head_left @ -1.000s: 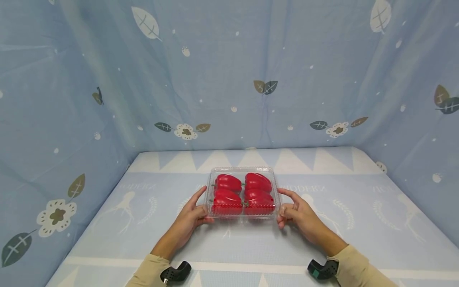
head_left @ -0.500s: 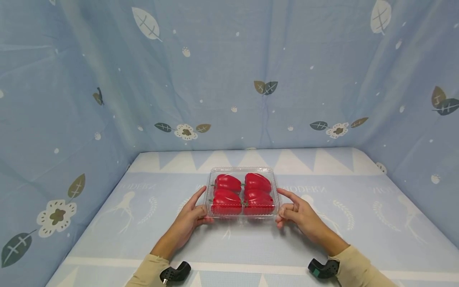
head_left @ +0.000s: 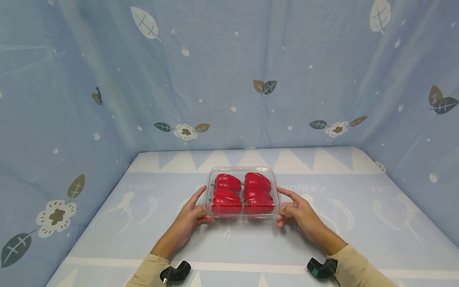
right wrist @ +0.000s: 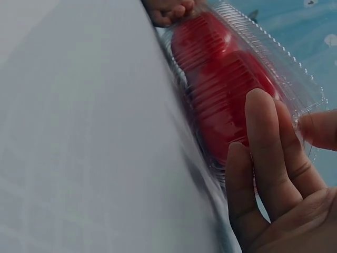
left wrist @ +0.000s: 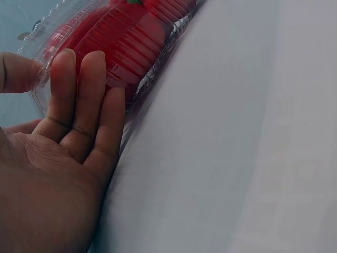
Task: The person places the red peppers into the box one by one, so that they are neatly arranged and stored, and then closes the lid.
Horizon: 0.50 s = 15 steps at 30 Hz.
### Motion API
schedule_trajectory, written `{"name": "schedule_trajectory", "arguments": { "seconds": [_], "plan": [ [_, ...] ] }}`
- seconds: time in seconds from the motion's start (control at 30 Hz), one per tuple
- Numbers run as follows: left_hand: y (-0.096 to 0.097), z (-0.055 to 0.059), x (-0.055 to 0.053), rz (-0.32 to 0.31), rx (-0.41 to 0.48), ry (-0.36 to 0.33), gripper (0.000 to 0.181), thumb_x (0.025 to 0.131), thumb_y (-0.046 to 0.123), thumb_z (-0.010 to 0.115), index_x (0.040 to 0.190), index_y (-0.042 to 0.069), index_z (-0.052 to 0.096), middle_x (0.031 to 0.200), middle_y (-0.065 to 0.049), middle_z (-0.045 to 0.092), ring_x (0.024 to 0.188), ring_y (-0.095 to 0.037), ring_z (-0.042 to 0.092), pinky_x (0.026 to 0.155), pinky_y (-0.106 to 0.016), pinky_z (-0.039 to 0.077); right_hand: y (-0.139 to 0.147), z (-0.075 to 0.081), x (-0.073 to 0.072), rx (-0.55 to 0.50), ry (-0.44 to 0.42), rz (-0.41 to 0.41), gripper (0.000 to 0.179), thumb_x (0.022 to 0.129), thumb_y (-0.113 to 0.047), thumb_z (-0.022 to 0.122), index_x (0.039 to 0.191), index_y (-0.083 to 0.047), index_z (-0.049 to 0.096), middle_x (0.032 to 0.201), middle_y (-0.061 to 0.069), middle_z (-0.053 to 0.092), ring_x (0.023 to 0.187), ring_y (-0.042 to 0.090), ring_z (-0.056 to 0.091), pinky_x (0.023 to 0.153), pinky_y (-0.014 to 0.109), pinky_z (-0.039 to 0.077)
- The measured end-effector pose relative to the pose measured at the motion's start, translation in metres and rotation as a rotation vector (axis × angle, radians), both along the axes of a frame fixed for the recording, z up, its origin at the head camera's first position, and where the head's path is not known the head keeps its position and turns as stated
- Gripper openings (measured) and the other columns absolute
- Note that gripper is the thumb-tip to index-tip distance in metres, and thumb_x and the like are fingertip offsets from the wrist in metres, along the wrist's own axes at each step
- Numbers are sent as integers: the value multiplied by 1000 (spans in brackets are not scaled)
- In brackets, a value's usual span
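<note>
A clear plastic clamshell box (head_left: 241, 170) with its lid down sits at the middle of the table. Several red bell peppers (head_left: 258, 182) with green stems lie inside in two rows. My left hand (head_left: 188, 218) grips the box's left front corner, its index finger stretched along the left side. At the opposite front corner, my right hand (head_left: 303, 217) holds the box in a like way. In the left wrist view, thumb and bent fingers (left wrist: 93, 100) meet the ribbed box wall. In the right wrist view, fingers (right wrist: 263, 132) press the front wall, with the thumb at the rim.
The table (head_left: 244, 243) has a pale blue and white patterned cover. Blue cloth walls (head_left: 222, 67) with leaf and flower prints close off the back and both sides. Each wrist carries a black camera mount (head_left: 175, 272) below a beige sleeve.
</note>
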<state>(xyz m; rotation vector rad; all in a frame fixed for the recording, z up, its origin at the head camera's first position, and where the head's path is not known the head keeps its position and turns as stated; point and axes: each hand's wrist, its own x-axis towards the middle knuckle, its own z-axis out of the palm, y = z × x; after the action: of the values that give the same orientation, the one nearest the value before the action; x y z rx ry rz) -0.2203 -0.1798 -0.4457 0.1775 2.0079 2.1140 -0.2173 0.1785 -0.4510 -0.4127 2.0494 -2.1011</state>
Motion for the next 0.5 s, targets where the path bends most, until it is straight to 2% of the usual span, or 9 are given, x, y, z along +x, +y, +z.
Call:
{"name": "schedule_trajectory", "arguments": {
  "seconds": [0.3, 0.5],
  "plan": [
    [0, 0, -3, -17, -21, 43, 74, 92, 3, 48, 160, 20, 25, 91, -13, 61, 84, -26, 67, 83, -37, 58, 3, -2, 2, 8, 43, -9, 59, 94, 4, 45, 151, 0, 30, 80, 18, 66, 67, 28, 69, 71, 46, 61],
    [-5, -2, -3, 43, -87, 92, 66, 93, 2, 48, 156, 17, 34, 92, -12, 63, 88, -25, 67, 81, -38, 59, 6, 1, 0, 63, 84, -55, 51, 98, 0, 43, 148, -2, 36, 84, 20, 64, 70, 34, 68, 73, 44, 60]
  ]
}}
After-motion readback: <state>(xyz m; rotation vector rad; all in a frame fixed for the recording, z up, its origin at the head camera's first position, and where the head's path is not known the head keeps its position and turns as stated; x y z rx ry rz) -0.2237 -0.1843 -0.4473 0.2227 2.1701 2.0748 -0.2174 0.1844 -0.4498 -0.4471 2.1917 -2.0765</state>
